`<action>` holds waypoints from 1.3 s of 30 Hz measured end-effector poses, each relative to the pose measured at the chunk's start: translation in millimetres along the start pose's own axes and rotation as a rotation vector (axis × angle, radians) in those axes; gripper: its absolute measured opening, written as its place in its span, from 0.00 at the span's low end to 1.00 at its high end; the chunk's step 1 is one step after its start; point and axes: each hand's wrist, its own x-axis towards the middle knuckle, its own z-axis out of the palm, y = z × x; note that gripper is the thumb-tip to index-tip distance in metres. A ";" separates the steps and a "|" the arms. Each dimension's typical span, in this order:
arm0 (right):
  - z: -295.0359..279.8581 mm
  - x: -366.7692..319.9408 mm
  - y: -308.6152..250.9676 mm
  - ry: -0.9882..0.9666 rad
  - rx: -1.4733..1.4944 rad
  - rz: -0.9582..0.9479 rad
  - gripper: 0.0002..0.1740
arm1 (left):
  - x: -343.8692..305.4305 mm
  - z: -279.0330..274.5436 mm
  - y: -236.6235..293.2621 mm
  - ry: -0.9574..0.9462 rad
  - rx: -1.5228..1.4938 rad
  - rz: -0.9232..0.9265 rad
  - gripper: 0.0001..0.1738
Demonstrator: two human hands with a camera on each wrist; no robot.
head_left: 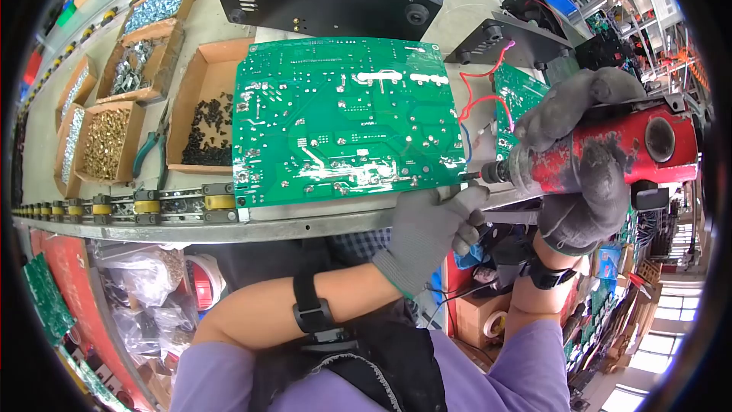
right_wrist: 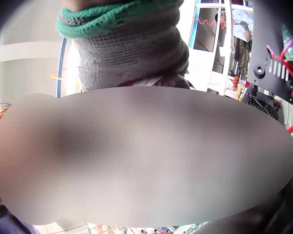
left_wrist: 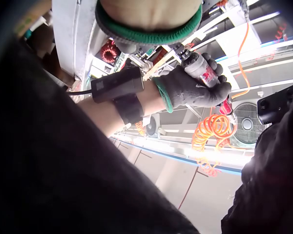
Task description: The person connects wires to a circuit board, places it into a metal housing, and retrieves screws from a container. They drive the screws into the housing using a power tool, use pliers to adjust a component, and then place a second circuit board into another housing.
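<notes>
In the head view a large green circuit board lies solder side up at the work edge. My right hand, in a grey glove, grips a worn red power screwdriver, its bit pointing left at the board's front right corner. My left hand, gloved too, has its fingers curled at that corner, just below the bit's tip; I cannot tell whether they pinch anything. In the left wrist view the screwdriver shows again in the right hand. A blurred patch covers most of the right wrist view.
Left of the board stand cardboard trays of black screws, brass-coloured screws and metal clips, with pliers between. Black metal housings stand behind. Red wires and a smaller circuit board lie to the right.
</notes>
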 end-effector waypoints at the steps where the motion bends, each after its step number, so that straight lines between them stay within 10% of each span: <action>1: -1.7 0.8 0.2 -0.063 0.060 -0.024 0.29 | -1.6 -4.3 3.3 -0.070 0.024 -0.021 0.13; 7: -24.0 -15.4 -27.2 0.102 0.389 -0.051 0.29 | -75.5 -58.6 115.3 -0.592 0.777 -0.233 0.17; 11: -17.9 -10.8 -31.1 0.155 0.303 -0.204 0.29 | -96.3 -135.6 188.8 0.190 0.922 0.217 0.18; 15: 8.0 -4.0 -46.0 0.216 0.431 0.110 0.23 | -39.0 -219.4 190.8 0.312 1.907 -0.101 0.25; 18: 23.4 4.5 -45.6 0.256 0.326 0.010 0.23 | -29.1 -213.5 171.1 0.363 2.174 -0.222 0.21; 22: 32.6 13.8 -36.2 0.109 0.261 -0.079 0.25 | -18.9 -214.1 169.9 0.156 2.173 -0.375 0.18; 27: 42.9 10.8 -28.6 0.131 0.296 -0.232 0.29 | -37.8 -210.6 183.8 0.347 2.074 -0.217 0.13; 30: 70.7 19.1 -20.9 0.085 0.401 -0.232 0.27 | -46.8 -235.9 184.8 0.485 1.604 0.363 0.11; 33: 101.0 28.5 -15.8 0.053 0.517 -0.210 0.25 | -70.0 -204.0 181.5 0.282 0.606 0.402 0.15; 39: 137.0 39.3 -2.8 0.139 0.423 -0.122 0.22 | -83.3 -161.4 141.5 -0.067 0.268 0.422 0.30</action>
